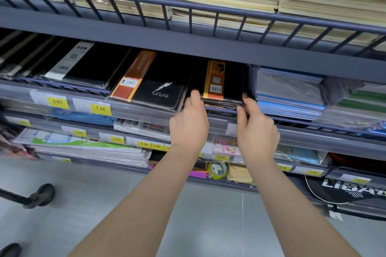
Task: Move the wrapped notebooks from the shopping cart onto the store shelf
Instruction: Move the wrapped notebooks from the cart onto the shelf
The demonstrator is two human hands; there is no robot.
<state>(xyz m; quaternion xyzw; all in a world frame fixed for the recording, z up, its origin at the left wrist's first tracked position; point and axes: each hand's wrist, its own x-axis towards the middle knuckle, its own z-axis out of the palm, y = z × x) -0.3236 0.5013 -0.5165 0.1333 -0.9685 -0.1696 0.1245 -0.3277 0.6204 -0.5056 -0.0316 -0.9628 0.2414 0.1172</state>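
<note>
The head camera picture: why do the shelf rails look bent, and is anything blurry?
Head view: wide-angle lens bows the shelf rails; edges blur, centre stays sharp around both hands, left hand and right hand, on the wrapped notebooks; plastic wrap glares.

Worn on the head, facing forward and slightly down at the store shelf from close range. Wide-angle, taking in several tiers, with floor at frame bottom.
</note>
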